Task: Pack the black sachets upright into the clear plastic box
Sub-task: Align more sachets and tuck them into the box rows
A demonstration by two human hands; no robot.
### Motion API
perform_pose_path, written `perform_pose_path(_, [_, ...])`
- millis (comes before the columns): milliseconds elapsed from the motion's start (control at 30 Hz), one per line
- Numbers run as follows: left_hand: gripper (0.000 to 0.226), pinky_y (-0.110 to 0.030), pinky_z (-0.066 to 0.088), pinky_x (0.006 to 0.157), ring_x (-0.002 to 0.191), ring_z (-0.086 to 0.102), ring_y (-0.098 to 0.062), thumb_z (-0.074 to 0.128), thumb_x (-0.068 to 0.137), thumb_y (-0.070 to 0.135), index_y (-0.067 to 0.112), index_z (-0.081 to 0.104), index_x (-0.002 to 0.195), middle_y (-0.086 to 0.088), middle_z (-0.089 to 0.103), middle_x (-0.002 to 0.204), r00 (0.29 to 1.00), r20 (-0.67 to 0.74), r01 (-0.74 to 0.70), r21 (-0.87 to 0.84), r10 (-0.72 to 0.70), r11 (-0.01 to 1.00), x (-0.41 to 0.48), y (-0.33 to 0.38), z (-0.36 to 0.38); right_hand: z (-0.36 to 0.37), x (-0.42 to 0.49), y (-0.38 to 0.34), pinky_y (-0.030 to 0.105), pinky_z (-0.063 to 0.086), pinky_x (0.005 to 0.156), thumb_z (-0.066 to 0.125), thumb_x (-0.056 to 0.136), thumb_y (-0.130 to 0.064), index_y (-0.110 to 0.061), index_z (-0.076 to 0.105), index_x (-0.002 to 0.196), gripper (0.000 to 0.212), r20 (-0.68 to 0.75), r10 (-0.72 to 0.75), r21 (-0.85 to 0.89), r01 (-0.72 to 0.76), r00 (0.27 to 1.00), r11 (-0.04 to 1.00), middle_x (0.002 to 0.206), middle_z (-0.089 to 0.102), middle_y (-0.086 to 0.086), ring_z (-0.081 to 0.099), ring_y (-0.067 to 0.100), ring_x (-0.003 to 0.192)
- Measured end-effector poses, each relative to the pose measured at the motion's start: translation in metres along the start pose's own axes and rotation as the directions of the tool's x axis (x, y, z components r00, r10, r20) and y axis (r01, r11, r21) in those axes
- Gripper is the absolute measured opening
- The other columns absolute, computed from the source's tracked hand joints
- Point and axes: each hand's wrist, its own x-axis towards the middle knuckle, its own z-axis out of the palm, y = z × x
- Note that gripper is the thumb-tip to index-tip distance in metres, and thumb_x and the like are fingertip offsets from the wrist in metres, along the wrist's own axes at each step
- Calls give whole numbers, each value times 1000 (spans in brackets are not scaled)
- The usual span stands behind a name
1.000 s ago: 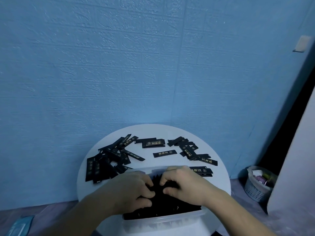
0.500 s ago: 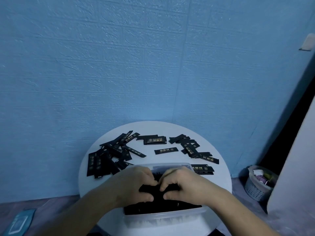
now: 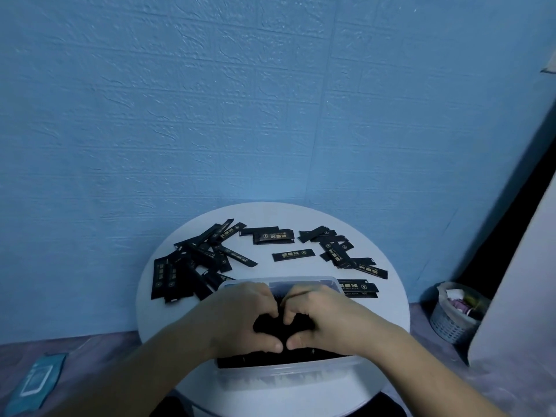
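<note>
Tabletop (image 3: 272,216): sachets (image 3: 267,322) pinched between left hand (image 3: 240,320), right hand (image 3: 329,320).

Blue textured wall (image 3: 270,100) behind round white table (image 3: 391,302); dim bluish light.

One clear plastic box (image 3: 301,371), a left hand (image 3: 240,320), a right hand (image 3: 328,323), one basket (image 3: 451,320), one blue packet (image 3: 36,383); perhaps twenty-five loose black sachets (image 3: 293,255).

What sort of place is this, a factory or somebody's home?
Most likely a room in a home, used for hand packing. A small round white table strewn with black sachets stands against a blue textured wall, and a little basket of odds and ends sits on the floor.
</note>
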Motion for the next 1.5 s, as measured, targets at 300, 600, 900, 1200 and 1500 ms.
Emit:
perform_pose_path(300, [61,-31,39,104,115,44,0,65,71,70,41,55,124,23,47,121,1000,-6,3,-8,-3,1000,1,0,2,-7,-4,4,30,49,97,82,82,-42,-29,72,111,33,2,-35,32,35,999,999,121,60,-17,56,3,114])
perform_pose_path(600, [43,-27,43,102,113,52,3,63,84,55,36,62,123,22,58,119,993,-119,-20,-127,5,992,-5,-5,-9,-10,-13,10,32,51,94,68,87,-51,-32,69,108,28,-115,-40,45,46,993,998,113,61,-20,59,2,107])
perform_pose_path(900, [38,-21,29,119,138,37,10,49,99,29,42,63,132,32,51,143,997,-26,-74,-56,73,996,-26,-17,-14,-28,-31,34,28,52,80,55,91,-29,-39,63,88,13,-413,86,121,-39,907,992,96,70,-19,65,7,91])
perform_pose_path(1200, [48,-23,5,124,152,10,5,32,109,31,49,30,154,27,16,165,969,188,-177,86,159,980,-14,2,-12,-12,-26,47,27,52,80,66,94,-15,-42,64,91,28,-446,124,231,-20,886,973,100,72,-18,68,9,97])
perform_pose_path(1500, [45,-29,20,124,150,20,3,37,108,32,47,38,150,27,25,162,968,197,-162,14,156,987,0,3,-17,-14,-30,59,27,54,87,67,96,-7,-28,70,91,22,-473,125,257,1,872,966,103,72,-14,69,14,103])
